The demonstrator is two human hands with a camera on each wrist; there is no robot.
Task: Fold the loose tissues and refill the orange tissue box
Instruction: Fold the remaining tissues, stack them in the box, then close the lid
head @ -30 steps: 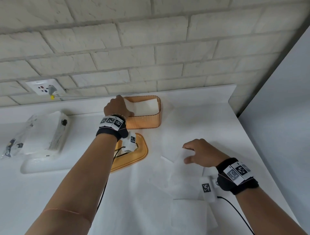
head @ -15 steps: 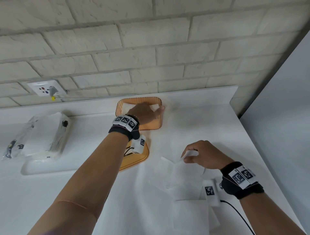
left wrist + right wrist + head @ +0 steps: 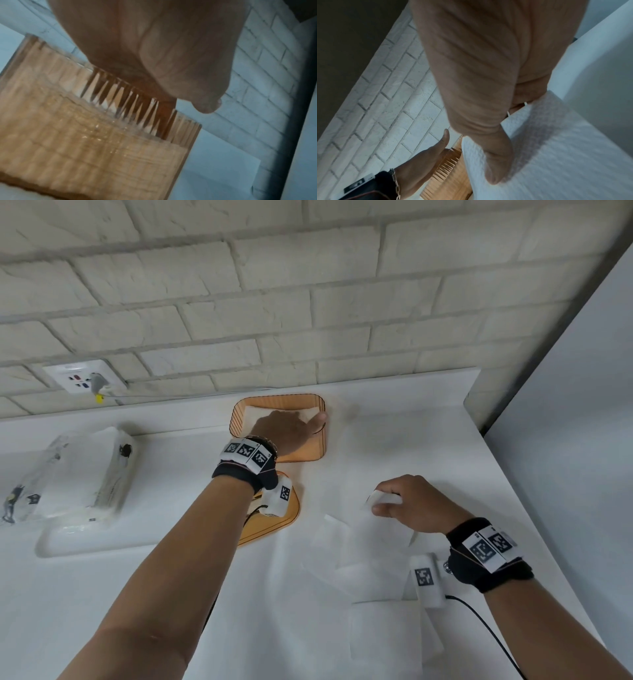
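Loose tissues (image 3: 383, 621): spread flat on the white surface (image 3: 171, 594), nearest the person.
Right hand (image 3: 409, 505): fingers curled, thumb and fingers pinching the raised edge of one tissue (image 3: 385, 498) above the pile.
Orange lid (image 3: 274, 523): flat on the surface, partly under the left wrist.
Orange tissue box (image 3: 301, 455): open, near the brick wall (image 3: 308, 302), folded tissues (image 3: 253, 416) inside.
Left hand (image 3: 286, 429): fingers extended into the box, lying flat on the tissues there.
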